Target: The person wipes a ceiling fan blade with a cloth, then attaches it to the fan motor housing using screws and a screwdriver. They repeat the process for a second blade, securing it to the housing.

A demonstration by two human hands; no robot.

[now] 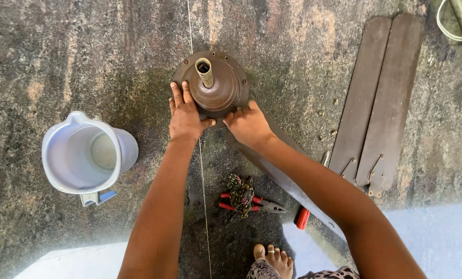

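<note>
Rough, stained concrete floor point(60, 62) lay under everything, mottled grey and brown. On it, right of the fan motor, two loose brown fan blades point(378, 98) lay side by side, their bracket ends toward me. Left of the motor and nearer me stood a pale plastic jug point(83, 155), open mouth up. The ceiling fan motor point(214, 85) itself sat near the top middle of the floor: a round, rusty-brown domed housing with a wider rim and a short hollow shaft standing from its centre, one blade still attached and running out under my right arm. My left hand point(184, 116) pressed flat on the motor's left rim, fingers together. My right hand point(247, 124) gripped its lower right rim, fingers curled. Below the motor lay red-handled pliers point(251, 202) with a small patterned cloth point(240, 194) bunched on them.
</note>
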